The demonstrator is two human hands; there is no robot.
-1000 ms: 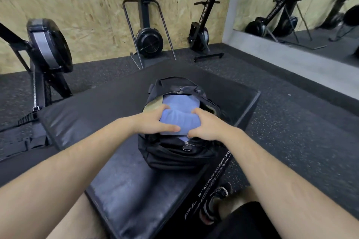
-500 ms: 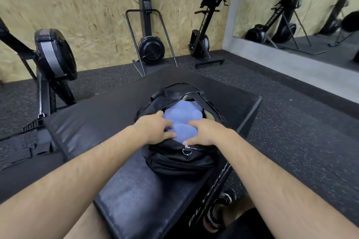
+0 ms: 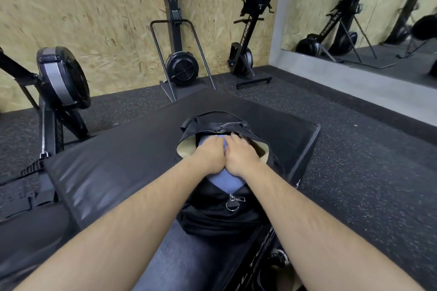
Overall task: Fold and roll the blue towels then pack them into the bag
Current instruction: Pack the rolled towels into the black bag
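A black duffel bag (image 3: 212, 215) lies unzipped on a black padded box (image 3: 123, 160), its pale lining showing at the left side of the mouth. A rolled blue towel (image 3: 224, 181) fills the opening. My left hand (image 3: 210, 155) and my right hand (image 3: 242, 157) lie side by side on top of the towel and press it down into the bag, fingers reaching toward the far end of the opening. They hide most of the towel; only its near end and a sliver between the hands show.
A metal ring and clip (image 3: 233, 203) hang at the bag's near end. Rowing machines stand upright against the chipboard wall: one at the left (image 3: 59, 78), two behind (image 3: 182, 68) (image 3: 246, 54). A wall mirror (image 3: 366, 7) is on the right. Speckled rubber floor surrounds the box.
Both hands have slid forward from the towel's near end onto its top and come together, and the towel sits deeper in the bag. The view has shifted slightly.
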